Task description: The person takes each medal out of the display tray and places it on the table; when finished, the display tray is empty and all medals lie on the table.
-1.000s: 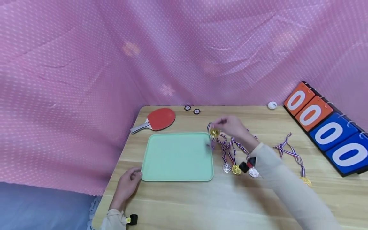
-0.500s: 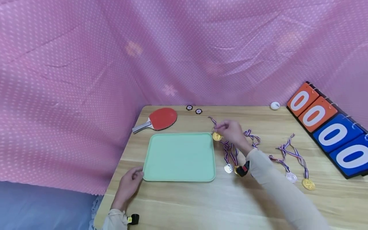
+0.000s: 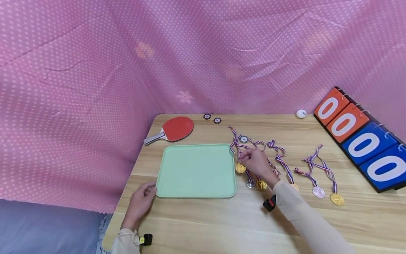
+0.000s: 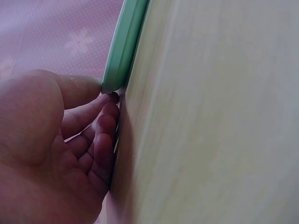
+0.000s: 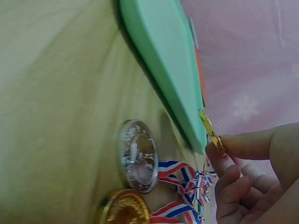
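Note:
My left hand [image 3: 141,201] pinches the near left corner of the pale green tray [image 3: 196,171]; in the left wrist view the thumb lies on the rim and a fingertip sits just below it. Beside the tray's right edge my right hand [image 3: 256,163] pinches a gold medal [image 5: 212,133] between thumb and fingers. The ribbon of that medal trails away toward the back of the table. Under and near this hand lie a silver medal [image 5: 139,156] and another gold medal [image 5: 126,210], with striped red, white and blue ribbons [image 5: 175,170] tangled together.
Further right lie a gold medal [image 3: 337,199] and a silver medal [image 3: 318,192]. A red table tennis bat [image 3: 177,129] rests behind the tray. Two black-and-white chips [image 3: 217,120] and a white ball [image 3: 301,113] sit at the back. A flip scoreboard [image 3: 360,139] stands at right.
My right hand has brought the gold medal down toward the near side along the tray's right edge, its ribbon stretching out behind. My left hand stays at the tray corner.

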Motion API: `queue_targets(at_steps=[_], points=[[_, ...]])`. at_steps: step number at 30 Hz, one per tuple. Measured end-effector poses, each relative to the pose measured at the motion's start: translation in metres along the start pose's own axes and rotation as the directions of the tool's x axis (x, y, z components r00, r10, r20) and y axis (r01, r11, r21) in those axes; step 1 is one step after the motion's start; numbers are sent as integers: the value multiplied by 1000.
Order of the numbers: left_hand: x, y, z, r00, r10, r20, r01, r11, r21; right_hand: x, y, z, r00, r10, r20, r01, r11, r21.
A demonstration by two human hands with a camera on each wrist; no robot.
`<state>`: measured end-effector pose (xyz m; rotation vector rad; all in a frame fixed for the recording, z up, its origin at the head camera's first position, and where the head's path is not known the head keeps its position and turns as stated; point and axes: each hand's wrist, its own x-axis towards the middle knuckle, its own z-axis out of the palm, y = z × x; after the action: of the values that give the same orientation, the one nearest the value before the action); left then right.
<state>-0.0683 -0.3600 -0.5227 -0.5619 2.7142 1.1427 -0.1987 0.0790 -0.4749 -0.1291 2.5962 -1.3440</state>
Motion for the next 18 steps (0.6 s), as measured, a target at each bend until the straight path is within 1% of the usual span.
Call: queue_targets(at_steps=[6, 12, 18], points=[[0, 1, 0, 1000, 7, 0, -7, 1000, 5, -4, 7, 4, 1000, -19, 5, 19, 998, -59], [0, 0, 0, 1000, 6, 6, -6, 1000, -12, -10, 8, 8, 999, -52, -2, 52, 992, -113], [1, 1, 1, 1000, 10, -3, -10, 1000, 4, -16, 10, 12, 998, -64, 13, 66, 989, -136]])
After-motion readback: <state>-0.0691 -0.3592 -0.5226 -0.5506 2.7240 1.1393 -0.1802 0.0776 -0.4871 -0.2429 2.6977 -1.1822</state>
